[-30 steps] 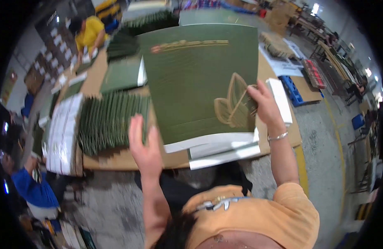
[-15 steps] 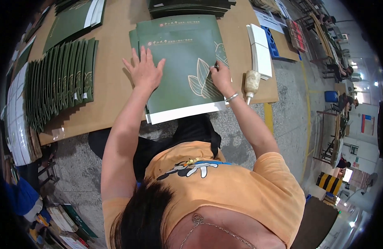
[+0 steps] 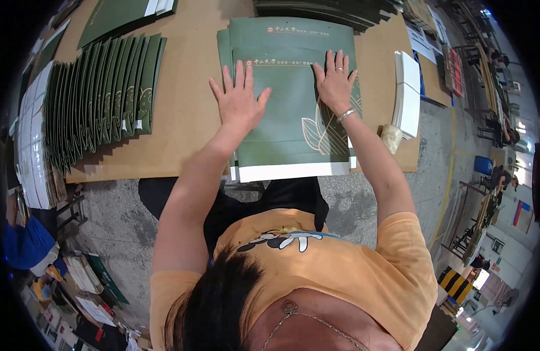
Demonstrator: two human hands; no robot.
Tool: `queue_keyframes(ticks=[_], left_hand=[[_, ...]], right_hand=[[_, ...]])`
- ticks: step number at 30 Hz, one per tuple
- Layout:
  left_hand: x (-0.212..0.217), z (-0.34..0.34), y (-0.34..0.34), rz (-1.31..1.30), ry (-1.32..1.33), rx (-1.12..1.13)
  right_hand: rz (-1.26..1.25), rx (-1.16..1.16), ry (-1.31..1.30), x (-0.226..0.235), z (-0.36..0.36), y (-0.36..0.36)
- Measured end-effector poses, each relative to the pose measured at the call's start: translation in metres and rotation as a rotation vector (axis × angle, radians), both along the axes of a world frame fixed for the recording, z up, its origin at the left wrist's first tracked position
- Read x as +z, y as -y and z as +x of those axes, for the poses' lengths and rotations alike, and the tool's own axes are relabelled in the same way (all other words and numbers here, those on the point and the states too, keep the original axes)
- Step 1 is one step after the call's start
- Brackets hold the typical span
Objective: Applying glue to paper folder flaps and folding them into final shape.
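Observation:
Flat green printed paper sheets point(image 3: 281, 126), with gold leaf line art and a white strip along the near edge, lie stacked in front of me on the table. My left hand point(image 3: 240, 102) rests on their left side, fingers spread flat. Across from it, my right hand point(image 3: 335, 85) lies on the upper right part of the sheets, fingers stretched out, a ring and a bracelet on it. Neither hand grips anything. At the right edge of the table lies a glue bottle point(image 3: 391, 138), partly hidden by my right forearm.
Folded green paper bags point(image 3: 103, 96) stand in a fanned row on the left. More green pieces point(image 3: 117, 20) lie at the back left, and a dark stack point(image 3: 322, 10) at the back. White paper strips point(image 3: 407, 93) lie on the right of the brown tabletop point(image 3: 188, 117).
My right hand has opened and moved up the sheets from the leaf drawing. My left hand stays flat on the left side. The whole view has shifted somewhat.

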State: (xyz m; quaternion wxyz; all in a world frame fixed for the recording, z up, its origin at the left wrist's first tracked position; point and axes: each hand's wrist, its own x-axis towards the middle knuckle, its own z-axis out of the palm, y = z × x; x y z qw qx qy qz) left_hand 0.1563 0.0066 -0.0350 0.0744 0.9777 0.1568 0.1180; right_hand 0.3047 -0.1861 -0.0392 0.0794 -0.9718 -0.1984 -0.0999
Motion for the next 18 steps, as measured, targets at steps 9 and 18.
queue_keyframes(ticks=[9, 18], left_hand=[[0.025, 0.048, -0.020, -0.069, -0.201, -0.104], [0.034, 0.047, -0.015, -0.115, -0.136, -0.065]], right_hand=[[-0.067, 0.007, 0.091, -0.001, -0.007, -0.014], [0.028, 0.192, -0.017, 0.009, -0.113, 0.046]])
